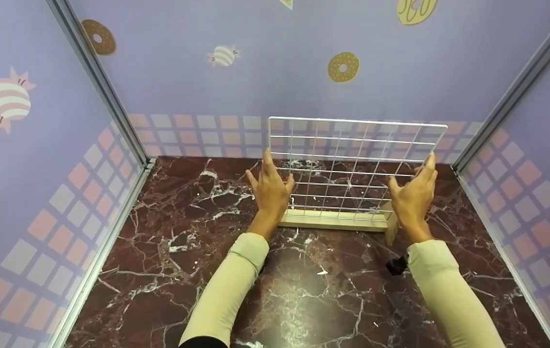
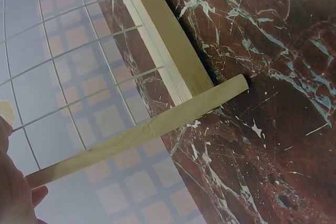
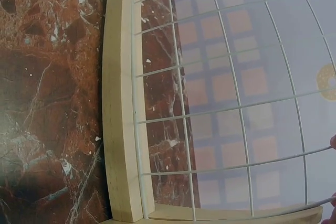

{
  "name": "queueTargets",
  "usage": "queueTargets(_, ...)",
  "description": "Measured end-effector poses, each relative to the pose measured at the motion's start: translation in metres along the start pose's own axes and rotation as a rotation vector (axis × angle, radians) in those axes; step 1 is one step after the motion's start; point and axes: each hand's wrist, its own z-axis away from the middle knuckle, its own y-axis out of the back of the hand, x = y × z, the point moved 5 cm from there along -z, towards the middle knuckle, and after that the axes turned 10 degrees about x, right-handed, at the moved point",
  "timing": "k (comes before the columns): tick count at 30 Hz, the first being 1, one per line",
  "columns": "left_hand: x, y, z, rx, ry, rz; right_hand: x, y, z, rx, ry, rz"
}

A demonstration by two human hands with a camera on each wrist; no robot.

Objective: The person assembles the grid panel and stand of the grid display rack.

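Note:
A white wire grid panel point(image 1: 350, 185) stands roughly upright, its lower edge along a pale wooden bar point(image 1: 333, 221). At its left side, my left hand point(image 1: 271, 191) grips the edge between thumb and fingers. My right hand point(image 1: 413, 197) holds the opposite side in the same way, thumb in front. In the left wrist view a wooden strip point(image 2: 142, 130) crosses the bar's end, and the left fingertips straddle the strip's far end. Only a few right fingertips point(image 3: 333, 141) show at the border of the right wrist view, by the wires.
Dark red marbled floor point(image 1: 183, 290) lies beneath, with small white flecks on it. Lilac walls with printed doughnuts and sweets enclose three sides, joined by grey metal corner posts point(image 1: 103, 87). A small black item point(image 1: 397, 265) is beside the right cuff.

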Motion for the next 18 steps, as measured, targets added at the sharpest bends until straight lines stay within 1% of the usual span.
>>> queueTargets(6,0.002,-0.001,0.002,-0.004,0.001,-0.023,0.005,0.001,0.004,0.018,0.02,-0.01)
queueTargets(9,0.003,-0.002,0.002,-0.017,0.007,-0.011,0.007,0.002,0.005,0.022,0.028,-0.027)
queueTargets(12,0.0,-0.002,0.001,-0.025,0.025,0.042,0.008,0.0,0.006,0.011,0.032,-0.05)
queueTargets(15,-0.004,-0.001,0.001,-0.049,0.036,0.104,0.01,0.0,0.007,0.001,0.03,-0.067)
queueTargets(18,-0.008,0.001,0.001,-0.083,0.028,0.14,0.012,0.001,0.007,-0.015,0.038,-0.073)
